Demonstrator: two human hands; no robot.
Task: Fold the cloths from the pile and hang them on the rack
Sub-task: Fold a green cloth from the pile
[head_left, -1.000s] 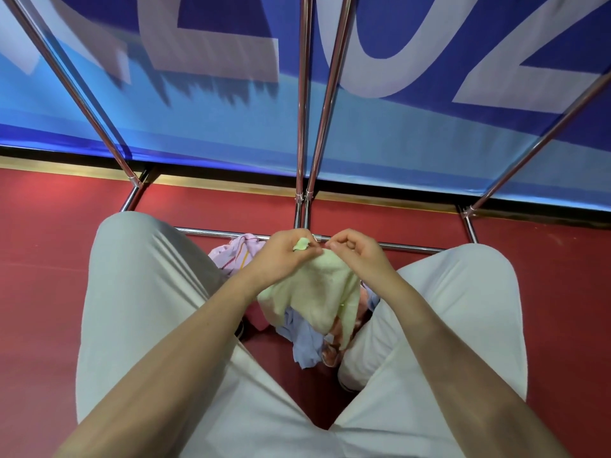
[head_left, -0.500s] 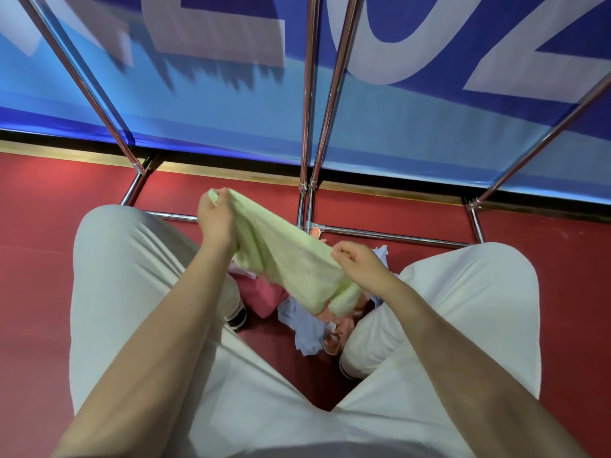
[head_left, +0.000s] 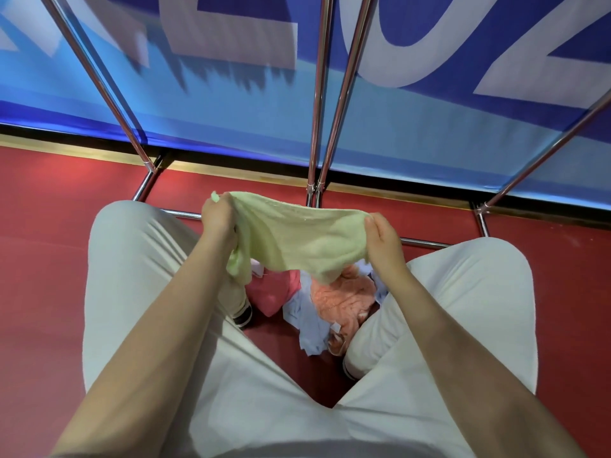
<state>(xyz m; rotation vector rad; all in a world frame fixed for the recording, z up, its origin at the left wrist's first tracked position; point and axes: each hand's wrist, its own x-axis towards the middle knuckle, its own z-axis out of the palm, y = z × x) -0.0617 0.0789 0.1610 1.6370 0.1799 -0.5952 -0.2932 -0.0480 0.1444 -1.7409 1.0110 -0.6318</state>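
Head view: left hand (head_left: 219, 215) and right hand (head_left: 380, 239) are each pinching a top corner of the green cloth (head_left: 297, 241), fingers curled round the edge, holding it taut above the pile (head_left: 334, 302) between the knees, likely squaring it for folding. Rack (head_left: 317, 133) is standing just ahead, bars bare.

cloth (head_left: 297, 239) above pile (head_left: 330, 302), rack (head_left: 317, 127) behind
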